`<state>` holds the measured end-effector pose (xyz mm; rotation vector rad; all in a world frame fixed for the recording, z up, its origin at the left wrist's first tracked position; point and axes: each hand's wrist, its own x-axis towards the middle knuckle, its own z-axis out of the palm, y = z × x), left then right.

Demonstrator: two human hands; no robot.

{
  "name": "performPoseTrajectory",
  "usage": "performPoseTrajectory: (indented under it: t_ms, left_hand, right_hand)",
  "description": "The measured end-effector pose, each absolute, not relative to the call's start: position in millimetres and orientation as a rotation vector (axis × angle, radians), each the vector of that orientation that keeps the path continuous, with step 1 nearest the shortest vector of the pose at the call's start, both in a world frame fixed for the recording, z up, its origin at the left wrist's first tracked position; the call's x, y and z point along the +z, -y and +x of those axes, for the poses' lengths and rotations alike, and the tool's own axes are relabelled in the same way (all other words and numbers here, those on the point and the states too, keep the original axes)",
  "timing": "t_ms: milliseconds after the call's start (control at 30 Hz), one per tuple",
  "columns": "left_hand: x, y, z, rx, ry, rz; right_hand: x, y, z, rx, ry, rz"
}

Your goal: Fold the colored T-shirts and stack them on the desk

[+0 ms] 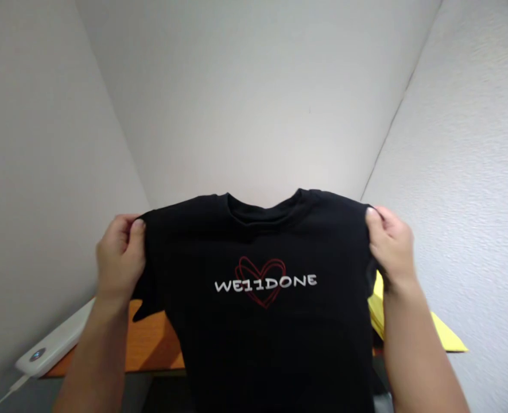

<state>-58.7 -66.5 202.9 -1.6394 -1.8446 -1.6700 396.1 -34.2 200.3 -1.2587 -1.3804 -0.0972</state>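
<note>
A black T-shirt (262, 332) hangs spread out in front of me, its front facing me with white letters and a red heart outline on the chest. My left hand (120, 255) pinches its left shoulder, fingers closed on the cloth. At the opposite shoulder, my right hand (390, 244) grips the fabric the same way. The collar is at the top and the shirt's lower part drops out of view at the bottom edge.
An orange tabletop (150, 341) lies below, behind the shirt. A white power bank (51, 344) with a cable rests at its left edge. Something yellow (445, 335) lies on the right, partly hidden. Plain white walls close in on the left, back and right.
</note>
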Motion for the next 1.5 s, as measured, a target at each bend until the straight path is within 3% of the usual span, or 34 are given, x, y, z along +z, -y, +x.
performPoseTrajectory:
  t_ms: [200,367,567,933,1500]
  left_hand:
    - [130.3,-7.8,-45.0,-0.945,1.784,-1.924]
    - [47.8,-10.5,-12.8,-0.45,1.851,-2.327]
    - [5.4,-18.2,3.0,-0.041,2.042,-2.444]
    - [-12.6,-33.6,33.3,-0.157,2.191,-2.273]
    - [3.2,-29.0,27.1,-0.046,2.12,-2.392]
  right_hand:
    - [129.3,-34.4,364.3,-0.395,1.753,-1.692]
    - [51.4,-24.6,316.7,-0.042,2.257,-1.689]
    - [6.7,-41.6,304.2,0.237,2.401,-1.907]
    - [-13.6,-97.6,335.5,0.188,2.439,-1.933]
    - [-0.2,-75.2,330.5,0.128,2.438,-1.932]
